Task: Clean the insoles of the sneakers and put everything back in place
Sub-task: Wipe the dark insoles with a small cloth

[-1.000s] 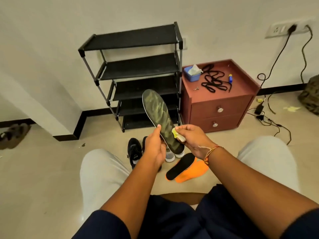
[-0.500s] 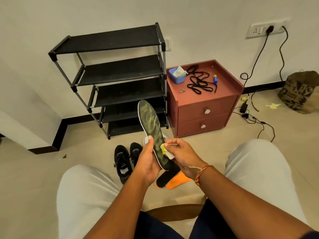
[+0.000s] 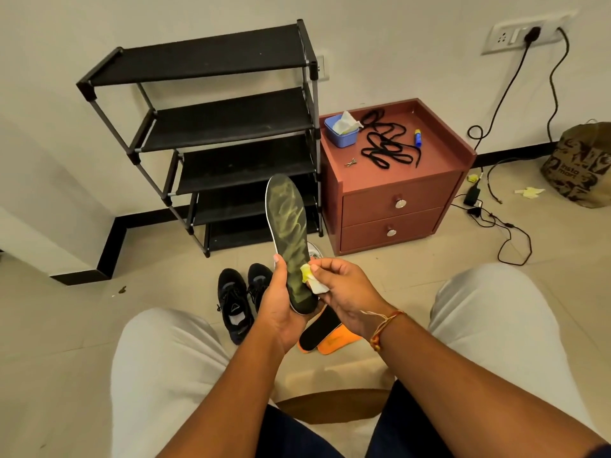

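A dark green insole with yellowish streaks stands upright in front of me, toe end up. My left hand grips its heel end from the left. My right hand pinches a small white and yellow wipe against the insole's lower right face. On the floor beneath lie two more insoles, one black-topped, one orange. A pair of black sneakers stands on the floor to the left of them. A white sneaker's tip peeks out behind the held insole.
A black shoe rack stands against the wall. Beside it a red-brown drawer cabinet carries a blue tub with wipes, black laces and a small bottle. Cables and a bag lie at right.
The view shifted, so the room sits differently in frame. My right hand with the wipe stays on the insole's lower part, moving slightly along it. The left grip is unchanged.
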The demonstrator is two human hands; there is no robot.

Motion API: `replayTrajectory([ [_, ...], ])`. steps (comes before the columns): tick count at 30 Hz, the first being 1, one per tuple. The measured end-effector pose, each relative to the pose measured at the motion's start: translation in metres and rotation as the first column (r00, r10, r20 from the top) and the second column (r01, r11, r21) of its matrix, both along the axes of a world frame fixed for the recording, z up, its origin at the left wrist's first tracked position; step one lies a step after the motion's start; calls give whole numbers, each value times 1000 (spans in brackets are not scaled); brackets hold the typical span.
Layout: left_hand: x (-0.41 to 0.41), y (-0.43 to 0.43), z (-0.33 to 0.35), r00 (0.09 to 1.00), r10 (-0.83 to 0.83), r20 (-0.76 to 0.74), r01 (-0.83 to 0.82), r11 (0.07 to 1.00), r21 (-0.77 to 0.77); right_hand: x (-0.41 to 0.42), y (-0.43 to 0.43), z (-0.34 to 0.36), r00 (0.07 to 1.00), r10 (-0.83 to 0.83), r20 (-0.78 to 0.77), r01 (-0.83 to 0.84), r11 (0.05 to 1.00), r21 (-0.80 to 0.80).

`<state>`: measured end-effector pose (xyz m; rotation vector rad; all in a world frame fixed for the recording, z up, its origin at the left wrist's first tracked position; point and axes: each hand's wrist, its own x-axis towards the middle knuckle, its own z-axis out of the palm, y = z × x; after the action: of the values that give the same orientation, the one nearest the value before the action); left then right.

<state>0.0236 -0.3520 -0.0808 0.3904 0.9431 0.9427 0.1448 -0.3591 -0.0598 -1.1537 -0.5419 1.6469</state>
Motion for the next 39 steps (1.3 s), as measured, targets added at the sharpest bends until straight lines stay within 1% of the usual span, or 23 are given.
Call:
replayTrajectory([
  [3, -1, 3, 3, 998, 45, 36, -45, 999, 5, 1, 3, 4, 995, -11, -96, 11, 1000, 6],
  [5, -3, 5, 4, 994, 82, 68, -83, 996, 11, 2, 4, 6, 994, -4, -112, 7, 1000, 26],
  [7, -5, 8, 5, 990, 118, 81, -119, 993, 13, 4, 6, 8, 998, 21, -55, -17, 998, 65],
  [11, -6, 10, 7, 983, 144, 110, -146, 989, 16, 5, 10, 3, 987, 86, 133, -109, 979, 172],
  [14, -4, 10, 10, 976, 163, 144, -166, 986, 11, 7, 11, -1, 960, 44, 277, -113, 964, 239],
  [15, -4, 10, 11, 977, 164, 139, -168, 986, 11, 8, 12, -1, 926, 8, 378, -117, 956, 268],
  [17, -2, 9, 10, 980, 150, 132, -153, 988, 15, 8, 11, -2, 782, -72, 619, -169, 931, 322],
  [18, -1, 9, 10, 981, 140, 134, -143, 990, 12, 6, 10, -3, 719, -100, 688, -202, 917, 344],
  [20, -2, 10, 10, 978, 153, 143, -151, 988, -18, -2, 4, -2, 663, -93, 743, -300, 877, 377],
  [22, -6, 13, 9, 973, 175, 148, -169, 984, -52, -10, -4, 0, 619, -59, 784, -442, 798, 409],
  [24, -10, 15, 9, 972, 184, 148, -177, 982, -58, -13, -7, 0, 565, -107, 818, -522, 722, 455],
  [26, -10, 14, 11, 974, 181, 139, -179, 983, -28, -8, -1, -2, 495, -234, 837, -507, 704, 497],
  [28, -9, 13, 13, 975, 174, 137, -177, 984, 7, -2, 5, -3, 413, -333, 847, -464, 724, 511],
  [29, -9, 12, 14, 976, 172, 133, -176, 984, 18, -1, 6, -2, 388, -362, 847, -457, 723, 518],
  [30, -10, 12, 15, 977, 164, 137, -169, 985, 29, -2, 4, 0, 385, -376, 843, -469, 706, 530],
  [33, -15, 14, 16, 979, 143, 146, -152, 987, 47, -13, -13, 7, 466, -294, 835, -569, 623, 537],
  [35, -16, 15, 15, 975, 156, 159, -165, 985, 44, -17, -18, 8, 471, -265, 841, -612, 588, 528],
  [36, -15, 15, 15, 973, 160, 168, -170, 984, 47, -15, -15, 6, 455, -280, 845, -604, 600, 524],
  [39, -12, 13, 15, 970, 176, 167, -192, 978, 81, -3, 1, 1, 380, -376, 845, -499, 687, 529],
])
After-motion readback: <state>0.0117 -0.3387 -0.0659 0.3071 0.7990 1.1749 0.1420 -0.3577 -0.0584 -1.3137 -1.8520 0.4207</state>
